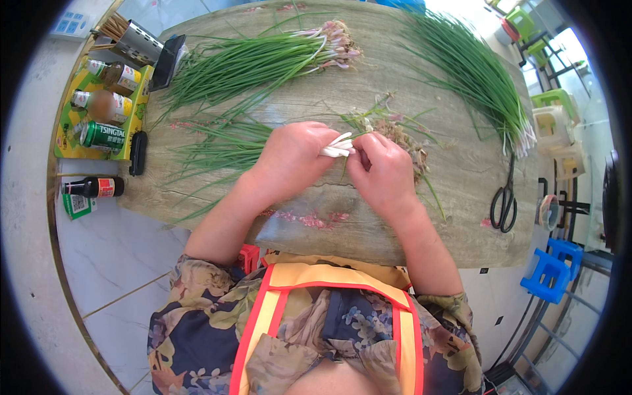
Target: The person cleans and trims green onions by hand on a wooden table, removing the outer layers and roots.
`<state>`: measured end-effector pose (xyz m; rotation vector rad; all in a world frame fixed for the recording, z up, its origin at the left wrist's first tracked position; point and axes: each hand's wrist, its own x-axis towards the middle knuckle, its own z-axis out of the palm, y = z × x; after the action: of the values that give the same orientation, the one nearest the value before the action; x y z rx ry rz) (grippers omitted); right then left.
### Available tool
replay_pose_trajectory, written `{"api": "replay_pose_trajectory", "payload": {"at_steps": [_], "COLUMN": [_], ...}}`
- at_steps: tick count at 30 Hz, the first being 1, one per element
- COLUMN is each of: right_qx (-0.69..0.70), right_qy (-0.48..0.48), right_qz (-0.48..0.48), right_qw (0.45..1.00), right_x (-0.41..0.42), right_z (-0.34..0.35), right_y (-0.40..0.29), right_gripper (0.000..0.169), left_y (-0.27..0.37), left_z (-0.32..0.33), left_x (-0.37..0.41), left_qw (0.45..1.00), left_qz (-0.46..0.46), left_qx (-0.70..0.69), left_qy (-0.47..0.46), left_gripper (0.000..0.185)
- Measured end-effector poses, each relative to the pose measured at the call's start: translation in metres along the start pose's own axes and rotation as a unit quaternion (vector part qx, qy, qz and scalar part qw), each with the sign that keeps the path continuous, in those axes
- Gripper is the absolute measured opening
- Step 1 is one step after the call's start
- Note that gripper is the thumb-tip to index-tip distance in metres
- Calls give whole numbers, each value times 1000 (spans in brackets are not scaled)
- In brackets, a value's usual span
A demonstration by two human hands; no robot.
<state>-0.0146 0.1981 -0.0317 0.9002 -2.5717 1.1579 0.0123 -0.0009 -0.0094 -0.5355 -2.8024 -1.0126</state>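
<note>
My left hand is closed around a small bunch of scallions; their green leaves trail left over the wooden table, and the white bulb ends stick out towards the right. The fingertips of my right hand pinch together at those white ends; what is between them is too small to tell. Behind and beside my right hand lies a heap of peeled skins and root scraps. A larger bunch with pinkish, unpeeled bulbs rests at the back left. Another bunch with white ends lies at the back right.
Black-handled scissors lie near the table's right edge. Along the left stand a yellow-green carton with bottles and a green can, a metal chopstick holder, a black case and a dark sauce bottle. Blue stools stand lower right.
</note>
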Motion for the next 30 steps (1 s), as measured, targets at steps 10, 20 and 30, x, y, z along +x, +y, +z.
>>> {"api": "replay_pose_trajectory", "payload": {"at_steps": [10, 20, 30], "right_qx": [64, 125, 162], "right_qy": [-53, -47, -37], "right_qz": [-3, 2, 56], "right_qw": [997, 991, 984], "right_x": [0, -1, 4], "right_z": [-4, -4, -17], "right_y": [-2, -4, -3], "right_gripper": [13, 4, 10], "left_y": [-6, 0, -3], "left_z": [-14, -26, -42], "left_x": [1, 0, 1], "left_qw": [995, 979, 881], "left_qz": [26, -30, -173], "left_qx": [-77, -171, -428], "left_qy": [-64, -106, -109], "left_gripper": [16, 21, 14]}}
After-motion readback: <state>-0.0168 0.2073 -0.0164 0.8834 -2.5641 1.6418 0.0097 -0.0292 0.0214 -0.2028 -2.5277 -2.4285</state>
